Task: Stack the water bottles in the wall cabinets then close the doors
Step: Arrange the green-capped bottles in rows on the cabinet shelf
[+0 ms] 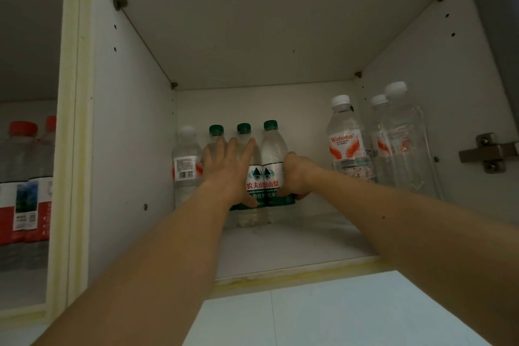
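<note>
Left hand point(227, 168): grip wide, fingers flat against two green-capped bottles point(243, 174), hiding most of the leftmost.
Right hand point(295, 174): grip curled round third green-capped bottle point(273, 166), fingertips hidden behind it.
Bottles: upright at back of cabinet shelf point(295, 244).
Wahaha bottles point(346, 140): right, apart.
Red-capped bottles point(22, 177): left compartment, cut off.

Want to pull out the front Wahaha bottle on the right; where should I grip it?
Grip the Wahaha bottle around its labelled mid-body, coming from the open front-left. It stands upright, with more clear bottles close on its right.
</note>
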Demonstrator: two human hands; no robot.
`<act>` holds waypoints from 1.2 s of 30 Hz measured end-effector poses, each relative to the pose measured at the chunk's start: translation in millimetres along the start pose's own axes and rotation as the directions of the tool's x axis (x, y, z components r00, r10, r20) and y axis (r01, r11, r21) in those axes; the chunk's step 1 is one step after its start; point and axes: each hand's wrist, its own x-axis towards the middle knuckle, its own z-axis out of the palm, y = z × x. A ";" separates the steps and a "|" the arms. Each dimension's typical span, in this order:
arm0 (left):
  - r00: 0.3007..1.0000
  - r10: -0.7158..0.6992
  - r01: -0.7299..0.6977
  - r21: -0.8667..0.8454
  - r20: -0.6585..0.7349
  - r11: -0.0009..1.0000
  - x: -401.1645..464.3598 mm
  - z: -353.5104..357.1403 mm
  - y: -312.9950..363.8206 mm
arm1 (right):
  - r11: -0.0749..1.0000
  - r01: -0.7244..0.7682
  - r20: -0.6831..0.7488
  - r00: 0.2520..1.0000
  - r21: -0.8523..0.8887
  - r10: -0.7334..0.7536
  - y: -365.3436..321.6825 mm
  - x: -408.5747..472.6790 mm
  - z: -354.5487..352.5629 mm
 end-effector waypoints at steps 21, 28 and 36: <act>0.878 0.117 -0.311 -0.368 -0.463 0.876 0.7 -34.0 30.0 | 0.951 0.300 -0.814 0.531 -0.080 -0.236 65.5 -120.5 -63.1; 0.881 0.166 -0.395 -0.496 -0.443 0.774 -7.7 -44.7 41.3 | 0.990 0.140 -0.835 0.546 0.014 -0.066 77.9 -122.4 -57.0; 0.895 0.216 -0.417 -0.560 -0.391 0.716 -12.9 -50.3 49.8 | 0.979 0.074 -0.621 0.782 0.190 0.061 109.5 -132.3 -68.0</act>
